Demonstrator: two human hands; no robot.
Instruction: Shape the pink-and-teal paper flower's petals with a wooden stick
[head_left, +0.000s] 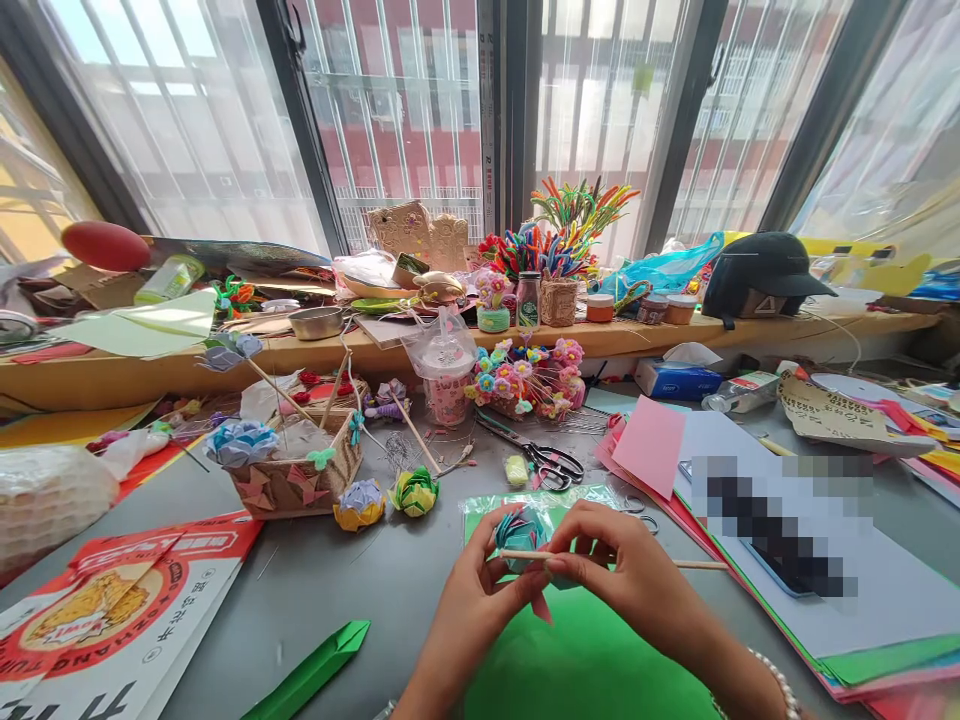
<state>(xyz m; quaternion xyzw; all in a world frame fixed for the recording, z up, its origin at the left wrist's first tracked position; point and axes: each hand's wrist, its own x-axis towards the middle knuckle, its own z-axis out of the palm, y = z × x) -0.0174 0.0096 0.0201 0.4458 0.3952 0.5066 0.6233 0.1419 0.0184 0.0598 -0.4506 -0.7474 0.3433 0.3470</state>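
Observation:
My left hand (480,590) and my right hand (622,570) meet over a green paper sheet (585,660) on the grey table. Between their fingertips sits a folded paper flower (521,528) in teal and pink. A thin wooden stick (701,565) runs across the flower and out to the right past my right hand. The fingers of both hands pinch the flower and the stick. A small pink paper scrap (541,606) hangs below my fingers.
Scissors (551,462) lie beyond the hands. A small basket (296,470) with paper flowers stands to the left, two more flowers (386,497) beside it. A folded green strip (311,675) lies at the front left. Stacked coloured paper (810,570) and a phone are right. The wooden sill (480,345) is cluttered.

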